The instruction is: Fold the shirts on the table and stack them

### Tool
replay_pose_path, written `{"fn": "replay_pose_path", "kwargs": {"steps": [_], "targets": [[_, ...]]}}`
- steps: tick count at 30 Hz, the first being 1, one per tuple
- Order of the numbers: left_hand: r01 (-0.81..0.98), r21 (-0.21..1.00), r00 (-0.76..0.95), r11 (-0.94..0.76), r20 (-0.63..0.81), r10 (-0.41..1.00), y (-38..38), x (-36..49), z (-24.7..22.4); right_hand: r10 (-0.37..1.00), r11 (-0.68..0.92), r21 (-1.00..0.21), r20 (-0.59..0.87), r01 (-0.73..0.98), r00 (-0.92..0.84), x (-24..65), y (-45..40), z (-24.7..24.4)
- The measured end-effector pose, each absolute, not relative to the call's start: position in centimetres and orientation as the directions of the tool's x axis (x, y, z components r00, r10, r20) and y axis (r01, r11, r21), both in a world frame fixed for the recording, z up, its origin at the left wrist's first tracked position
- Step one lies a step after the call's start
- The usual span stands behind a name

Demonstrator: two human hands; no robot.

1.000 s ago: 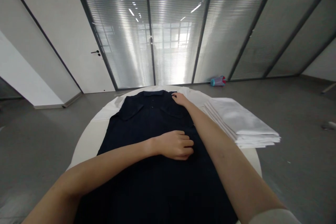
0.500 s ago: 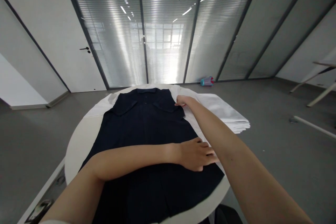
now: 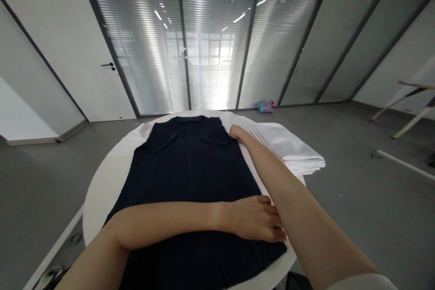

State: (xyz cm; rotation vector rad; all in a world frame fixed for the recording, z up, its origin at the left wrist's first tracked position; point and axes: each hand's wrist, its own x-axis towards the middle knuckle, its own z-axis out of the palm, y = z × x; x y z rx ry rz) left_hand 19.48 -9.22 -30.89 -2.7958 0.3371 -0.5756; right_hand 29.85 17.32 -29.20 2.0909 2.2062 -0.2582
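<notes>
A navy short-sleeved shirt (image 3: pixel 190 167) with a collar and front buttons lies spread on a round white table (image 3: pixel 98 190). At its right sleeve edge, my right hand (image 3: pixel 235 132) is closed on the fabric. My left arm crosses low over the shirt, and my left hand (image 3: pixel 260 219) is closed at the right side edge near the hem. Its fingers curl over the fabric there, their tips partly hidden by my right forearm. White cloth (image 3: pixel 131 140) lies beneath the shirt's upper part.
Folded white fabric (image 3: pixel 288 145) is stacked at the table's right, overhanging the edge. A blue and pink cylindrical object (image 3: pixel 266 106) rests on the floor by the glass partition (image 3: pixel 217 77). Another table (image 3: pixel 416 84) stands far right, and a white door (image 3: pixel 91 68) is at left.
My left hand has moved down along the shirt's right edge toward the hem, its fingers more curled. My right hand stays by the sleeve, now closed tighter there.
</notes>
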Motion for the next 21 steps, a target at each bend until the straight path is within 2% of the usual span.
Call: {"fn": "replay_pose_path", "kwargs": {"steps": [9, 12, 16, 19, 21], "targets": [[-0.015, -0.271, 0.907, -0.962, 0.402, -0.128, -9.6, 19.3, -31.0, 0.985, 0.019, -0.037, -0.171, 0.999, -0.025, 29.4, 16.8, -26.2], [0.066, -0.254, 0.897, -0.965, 0.44, -0.054, -11.0, 18.6, -30.2, 0.974, 0.035, -0.009, -0.224, 0.999, -0.036, 29.0, 15.9, -24.9], [0.061, -0.133, 0.927, -0.989, 0.375, 0.007, -14.2, 15.4, -29.2, 0.955, 0.084, 0.059, -0.289, 0.995, -0.063, 28.2, 13.0, -23.7], [0.016, -0.016, 0.954, -1.0, 0.298, 0.01, -16.1, 11.1, -28.2, 0.965, 0.16, 0.123, -0.229, 0.979, -0.129, 27.8, 9.8, -23.2], [0.073, 0.06, 0.972, -0.996, 0.219, 0.084, -16.9, 7.6, -27.3, 0.961, 0.222, 0.142, -0.198, 0.965, -0.192, 27.7, 7.0, -22.9]]}}
